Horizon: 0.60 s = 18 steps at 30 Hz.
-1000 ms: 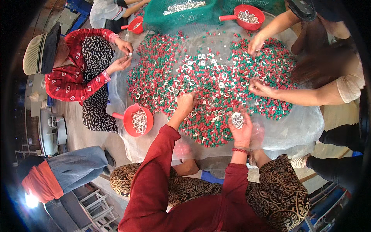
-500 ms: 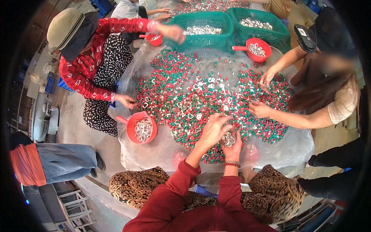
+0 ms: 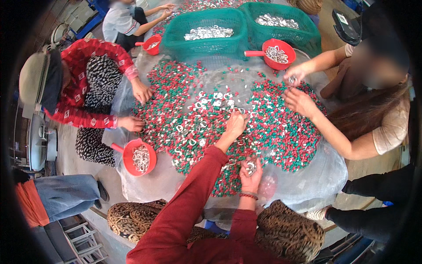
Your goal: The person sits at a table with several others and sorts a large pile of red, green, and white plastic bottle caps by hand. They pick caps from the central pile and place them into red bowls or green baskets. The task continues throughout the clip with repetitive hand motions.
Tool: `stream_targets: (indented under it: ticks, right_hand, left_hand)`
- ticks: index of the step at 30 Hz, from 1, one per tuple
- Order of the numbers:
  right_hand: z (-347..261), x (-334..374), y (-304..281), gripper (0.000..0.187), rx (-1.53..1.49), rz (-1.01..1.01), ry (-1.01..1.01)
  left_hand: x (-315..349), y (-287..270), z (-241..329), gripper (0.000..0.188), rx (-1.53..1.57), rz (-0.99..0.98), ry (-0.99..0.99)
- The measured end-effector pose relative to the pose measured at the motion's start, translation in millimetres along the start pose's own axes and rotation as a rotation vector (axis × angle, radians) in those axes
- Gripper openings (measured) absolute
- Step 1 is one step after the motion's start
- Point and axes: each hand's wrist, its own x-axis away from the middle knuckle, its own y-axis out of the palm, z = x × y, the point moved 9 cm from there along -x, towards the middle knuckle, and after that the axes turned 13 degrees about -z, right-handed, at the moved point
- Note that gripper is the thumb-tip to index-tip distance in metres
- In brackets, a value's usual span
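Observation:
My left hand [image 3: 237, 124] reaches into the middle of a spread pile of small red, green and white pieces [image 3: 215, 154]. Its fingers are pinched together at the pile's surface, beside pale ring-shaped pieces [image 3: 218, 100]; whether one is between the fingertips is hidden. Closer to me, my right hand [image 3: 251, 178] is turned palm up at the pile's near edge. Curled fingers there cup several silvery metal rings [image 3: 251, 167]. A red beaded bracelet [image 3: 249, 195] circles that wrist.
Red scoops with metal rings stand at the left [image 3: 140, 157] and far right [image 3: 279, 54]. Two green baskets [image 3: 204, 49] [image 3: 307, 37] line the far side. Co-workers' hands touch the pile at left [image 3: 141, 91] and right [image 3: 301, 102]. Clear plastic sheeting [image 3: 303, 185] lies underneath.
My left hand has moved away from my right, forward into the pile. My right hand keeps the rings. The left co-worker's raised hand has come down to the pile.

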Motion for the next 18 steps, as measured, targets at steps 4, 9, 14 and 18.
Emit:
stream_targets:
  ticks: [4,9,14,18]
  right_hand:
    - [-8,-9,1,0.021,-0.012,0.006,-0.021]
    - [-51,-10,5,0.023,0.08,0.086,-0.097]
    - [-66,-6,12,0.024,0.086,0.071,-0.13]
    - [-65,0,11,0.024,0.094,0.045,-0.133]
  left_hand:
    - [-47,42,3,0.019,-0.21,0.086,0.011]
    - [-55,63,26,0.019,-0.261,0.145,0.081]
    - [-72,64,24,0.031,-0.256,-0.038,-0.024]
    - [-76,31,27,0.032,0.02,-0.058,-0.058]
